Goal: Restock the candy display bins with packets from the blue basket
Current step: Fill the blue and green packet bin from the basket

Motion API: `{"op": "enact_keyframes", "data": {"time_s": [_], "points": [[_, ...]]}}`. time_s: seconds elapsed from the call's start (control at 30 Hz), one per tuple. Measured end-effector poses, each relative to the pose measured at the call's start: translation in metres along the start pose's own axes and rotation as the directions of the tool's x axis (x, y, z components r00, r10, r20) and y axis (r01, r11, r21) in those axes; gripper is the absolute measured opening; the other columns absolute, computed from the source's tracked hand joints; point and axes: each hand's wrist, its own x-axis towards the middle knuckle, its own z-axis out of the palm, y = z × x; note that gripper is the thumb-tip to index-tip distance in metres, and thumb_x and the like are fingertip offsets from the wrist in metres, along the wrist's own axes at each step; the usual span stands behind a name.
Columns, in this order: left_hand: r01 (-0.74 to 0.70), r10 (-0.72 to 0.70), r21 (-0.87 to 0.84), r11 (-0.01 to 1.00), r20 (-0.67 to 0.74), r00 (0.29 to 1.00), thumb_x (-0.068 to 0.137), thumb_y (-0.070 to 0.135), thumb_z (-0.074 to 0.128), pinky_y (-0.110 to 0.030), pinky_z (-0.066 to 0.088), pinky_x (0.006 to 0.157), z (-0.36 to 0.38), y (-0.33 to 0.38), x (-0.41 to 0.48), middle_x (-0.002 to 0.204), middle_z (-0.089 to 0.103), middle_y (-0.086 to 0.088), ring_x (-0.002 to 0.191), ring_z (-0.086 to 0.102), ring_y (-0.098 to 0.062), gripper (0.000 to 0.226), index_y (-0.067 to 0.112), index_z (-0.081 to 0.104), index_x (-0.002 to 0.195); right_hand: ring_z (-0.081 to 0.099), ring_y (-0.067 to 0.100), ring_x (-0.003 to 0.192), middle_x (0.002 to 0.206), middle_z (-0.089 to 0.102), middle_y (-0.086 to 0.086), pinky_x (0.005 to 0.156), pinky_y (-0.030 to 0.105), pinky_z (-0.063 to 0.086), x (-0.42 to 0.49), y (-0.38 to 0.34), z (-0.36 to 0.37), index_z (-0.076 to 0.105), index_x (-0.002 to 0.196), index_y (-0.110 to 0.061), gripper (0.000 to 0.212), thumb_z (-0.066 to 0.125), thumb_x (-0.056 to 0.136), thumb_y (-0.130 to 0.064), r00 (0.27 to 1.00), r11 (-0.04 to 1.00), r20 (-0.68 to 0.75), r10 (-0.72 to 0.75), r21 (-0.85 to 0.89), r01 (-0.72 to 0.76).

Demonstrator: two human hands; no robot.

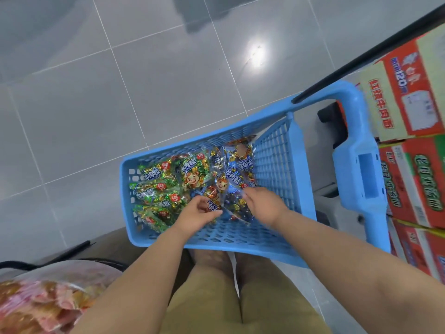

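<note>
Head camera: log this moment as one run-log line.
stage: picking from blue basket | left hand: pinches orange packet | right hand: grips blue packet | green packets: basket's left side

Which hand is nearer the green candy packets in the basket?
Left. The left hand is right beside the green packets; the right hand is farther off, over the blue packets.

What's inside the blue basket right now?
Green candy packets lie left, blue packets right. The left hand and right hand each grip a blue one. Anything under the pile is hidden.
</note>
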Motion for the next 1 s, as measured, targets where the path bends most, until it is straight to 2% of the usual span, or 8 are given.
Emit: {"op": "enact_keyframes", "data": {"time_s": [0.1,0.2,0.27,0.4,0.5,0.63,0.73,1.0], "points": [[-0.118,0.118,0.000,0.993,0.049,0.992,0.069,0.035,0.083,-0.025,0.038,0.090,-0.008,0.020,-0.007,0.117,0.048,0.016,0.109,0.046,-0.005,0.071,0.032,0.045,0.129,0.054,0.016,0.081,0.084,0.059,-0.006,0.069,0.030,0.040,-0.001,-0.012,-0.027,0.062,0.106,-0.015,0.026,0.042,0.100,-0.029,0.996,0.926,0.071,-0.051,0.378,0.021],[-0.095,0.097,-0.024,0.995,0.156,0.983,0.068,0.032,0.085,-0.014,0.040,0.076,-0.018,0.037,-0.010,0.104,0.054,0.027,0.095,0.051,0.007,0.052,0.045,0.052,0.105,0.058,0.011,0.083,0.090,0.067,-0.002,0.072,0.021,0.044,0.001,-0.028,-0.044,0.068,0.110,-0.017,0.024,0.052,0.095,-0.029,0.994,0.838,0.082,-0.078,0.546,0.021],[-0.052,0.062,-0.052,0.997,0.196,0.979,0.068,0.033,0.085,-0.012,0.043,0.068,-0.025,0.041,-0.009,0.096,0.064,0.025,0.091,0.056,0.005,0.040,0.042,0.059,0.096,0.063,0.010,0.086,0.097,0.070,0.000,0.076,0.017,0.048,0.005,-0.035,-0.049,0.070,0.107,-0.018,0.022,0.057,0.092,-0.028,0.998,0.758,0.053,-0.042,0.652,-0.002],[-0.002,0.009,-0.082,0.997,0.086,0.996,0.067,0.039,0.083,-0.027,0.041,0.084,-0.034,0.034,0.001,0.106,0.060,0.016,0.091,0.055,-0.002,0.051,0.027,0.054,0.107,0.059,-0.009,0.084,0.100,0.067,-0.012,0.074,0.015,0.046,0.027,-0.034,-0.044,0.065,0.097,-0.034,0.021,0.046,0.096,-0.040,0.980,0.555,0.111,0.166,0.811,-0.185],[0.027,-0.031,-0.086,0.996,-0.036,0.999,0.073,0.037,0.080,-0.017,0.043,0.066,-0.039,0.020,0.009,0.096,0.057,0.008,0.080,0.054,-0.006,0.043,0.020,0.055,0.104,0.057,0.013,0.092,0.111,0.062,0.002,0.084,0.029,0.046,0.052,-0.017,-0.023,0.059,0.116,-0.018,0.024,0.049,0.096,-0.027,0.917,0.572,0.119,0.381,0.749,-0.334],[0.080,-0.099,-0.167,0.983,-0.106,0.989,0.079,0.036,0.076,-0.011,0.040,0.051,-0.040,-0.001,0.018,0.088,0.053,0.007,0.073,0.052,-0.004,0.028,0.024,0.052,0.086,0.053,0.027,0.113,0.136,0.047,0.011,0.091,0.032,0.044,0.077,0.003,0.007,0.040,0.139,-0.014,0.050,0.057,0.092,-0.021,0.880,0.723,0.234,0.414,0.503,-0.473],[0.096,-0.123,-0.211,0.973,-0.121,0.985,0.079,0.035,0.076,-0.011,0.035,0.041,-0.036,-0.004,0.019,0.068,0.037,0.014,0.053,0.043,0.002,0.046,0.031,0.032,0.066,0.054,0.030,0.112,0.136,0.046,0.017,0.088,0.031,0.047,0.091,0.008,0.022,0.040,0.138,-0.009,0.062,0.068,0.084,-0.021,0.874,0.761,0.211,0.438,0.430,-0.486],[0.092,-0.144,-0.304,0.948,-0.152,0.978,0.082,0.026,0.074,-0.003,0.031,0.031,-0.034,-0.004,0.019,0.034,0.043,0.033,0.036,0.043,0.021,0.042,0.033,0.036,0.066,0.051,0.030,0.119,0.135,0.049,0.012,0.099,0.040,0.045,0.101,0.006,0.035,0.029,0.138,-0.012,0.087,0.081,0.071,-0.032,0.824,0.751,0.305,0.477,0.346,-0.562]]}}
